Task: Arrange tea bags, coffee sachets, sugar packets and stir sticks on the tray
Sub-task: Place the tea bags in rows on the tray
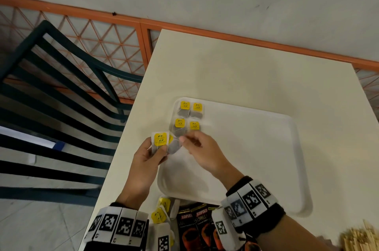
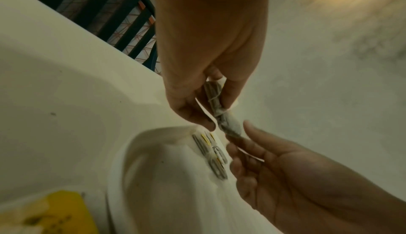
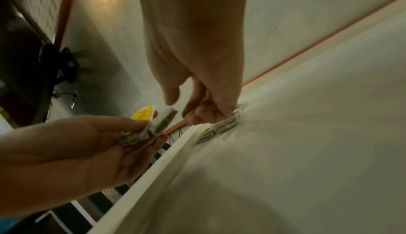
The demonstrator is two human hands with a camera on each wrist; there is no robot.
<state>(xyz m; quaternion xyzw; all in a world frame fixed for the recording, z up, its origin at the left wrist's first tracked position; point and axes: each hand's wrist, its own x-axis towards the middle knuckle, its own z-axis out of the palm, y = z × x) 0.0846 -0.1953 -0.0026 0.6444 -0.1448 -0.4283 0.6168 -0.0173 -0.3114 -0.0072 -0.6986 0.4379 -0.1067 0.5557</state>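
1. The desk (image 1: 235,70) is a smooth, matt cream slab with a rounded far corner, filling the centre and right of the head view.
2. A dark slatted chair (image 1: 61,78) stands at the left, before an orange lattice railing.
3. The tray (image 1: 295,148) is glossy white plastic, rectangular with rounded corners and a raised rim, at centre right.
4. Four tea bags (image 1: 189,116), grey paper pouches with square yellow tags, lie flat in two rows of two in the tray's upper-left corner.
5. The left hand (image 1: 146,156) grips a small stack of tea bags (image 1: 161,142) over the tray's left rim, thumb curled on the top yellow tag.
6. The right hand (image 1: 202,151) has thumb and forefinger close together at the edge of that stack; whether they touch it, I cannot tell.
7. Bottom centre: dark glossy coffee sachets (image 1: 196,228) printed "KOPIKO", beside loose tea bags (image 1: 162,210).
8. Bottom right: pale wooden stir sticks (image 1: 359,238), blurred.
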